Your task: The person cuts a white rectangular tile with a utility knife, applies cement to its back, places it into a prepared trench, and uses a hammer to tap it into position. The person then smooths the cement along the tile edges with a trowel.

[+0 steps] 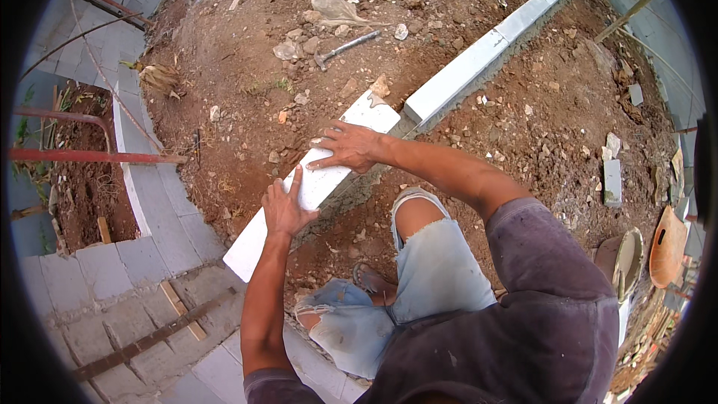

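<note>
A long white block (250, 245) lies slantwise on the ground in front of me; my hands hide whether it is one piece or two. My left hand (284, 208) rests on its nearer part, thumb and fingers apart. Farther along, my right hand (348, 147) lies flat across the top with its fingers spread. A smear of wet grey mortar (372, 99) sits at the block's far end. Beyond a small gap, a row of pale blocks (458, 77) continues in about the same line toward the upper right. Grey mortar (350, 196) shows along the block's right side.
A hammer (347, 49) lies on the stony soil beyond the block. Red metal bars (97, 155) reach in from the left above a low block wall (173, 188). At the right are a bucket (630, 260), an orange board (667, 247) and a loose block (612, 182).
</note>
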Action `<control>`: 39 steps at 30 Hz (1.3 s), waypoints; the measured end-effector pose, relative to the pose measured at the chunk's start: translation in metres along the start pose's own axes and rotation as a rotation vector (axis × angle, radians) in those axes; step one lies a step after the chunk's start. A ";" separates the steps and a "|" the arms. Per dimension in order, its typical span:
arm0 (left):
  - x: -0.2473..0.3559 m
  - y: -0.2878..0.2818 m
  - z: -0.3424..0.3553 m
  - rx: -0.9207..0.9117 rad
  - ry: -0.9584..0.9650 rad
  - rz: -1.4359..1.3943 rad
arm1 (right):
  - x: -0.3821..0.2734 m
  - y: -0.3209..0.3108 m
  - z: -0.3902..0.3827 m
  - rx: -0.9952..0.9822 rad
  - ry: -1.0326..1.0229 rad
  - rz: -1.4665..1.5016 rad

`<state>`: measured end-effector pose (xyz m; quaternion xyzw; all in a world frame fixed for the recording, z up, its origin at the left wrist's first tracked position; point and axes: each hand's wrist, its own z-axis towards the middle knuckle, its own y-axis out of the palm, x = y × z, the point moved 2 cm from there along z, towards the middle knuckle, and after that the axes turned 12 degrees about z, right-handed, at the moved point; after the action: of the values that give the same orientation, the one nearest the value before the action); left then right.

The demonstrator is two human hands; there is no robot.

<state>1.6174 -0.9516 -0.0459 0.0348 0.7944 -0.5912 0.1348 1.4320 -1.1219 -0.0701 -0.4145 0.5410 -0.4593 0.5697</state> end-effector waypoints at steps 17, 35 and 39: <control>0.124 0.210 0.170 0.051 0.153 0.047 | 0.148 0.233 -0.079 -0.026 0.144 -0.007; 0.141 0.251 0.197 -0.071 0.173 -0.011 | 0.172 0.275 -0.090 -0.065 0.189 0.157; 0.146 0.243 0.195 -0.088 0.133 -0.066 | 0.168 0.271 -0.087 -0.102 0.227 0.171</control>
<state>1.5627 -1.0795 -0.3613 0.0418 0.8275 -0.5563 0.0638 1.3643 -1.2191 -0.3787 -0.3408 0.6578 -0.4251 0.5201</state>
